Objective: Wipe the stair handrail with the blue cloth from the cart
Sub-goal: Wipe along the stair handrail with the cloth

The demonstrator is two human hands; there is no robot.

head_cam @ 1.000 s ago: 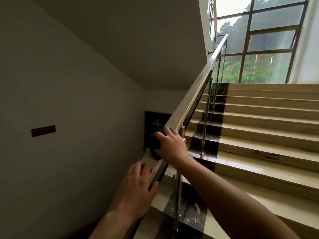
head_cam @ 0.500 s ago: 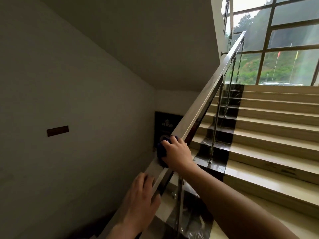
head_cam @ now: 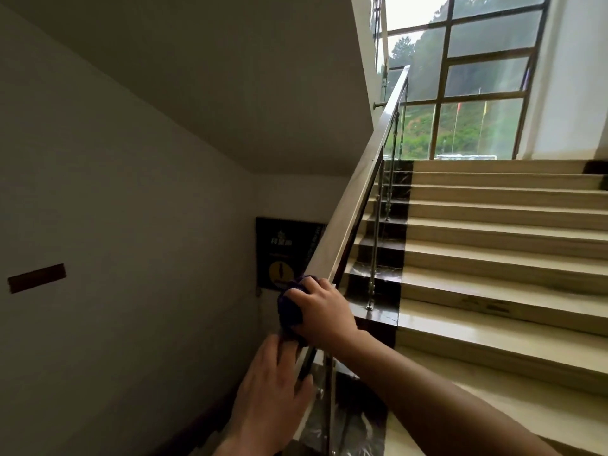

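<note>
A shiny metal handrail [head_cam: 358,189] climbs from bottom centre up to the window at the top right. My right hand [head_cam: 320,311] grips a bunched dark blue cloth [head_cam: 289,306] and presses it around the rail, low down. Just below it, my left hand [head_cam: 273,399] rests on the rail with its fingers laid over the top and the thumb on the right side. The cloth is mostly hidden under my right hand. No cart is in view.
Beige stairs [head_cam: 493,264] with a dark edge strip rise to the right of the rail, which stands on thin metal posts [head_cam: 375,245]. A plain wall [head_cam: 115,225] closes the left side. A dark poster [head_cam: 283,255] hangs behind the rail. A large window [head_cam: 460,87] is above the landing.
My right hand has slid the cloth a little up the rail. My left hand has followed up the rail, closer under the right hand. The view has shifted.
</note>
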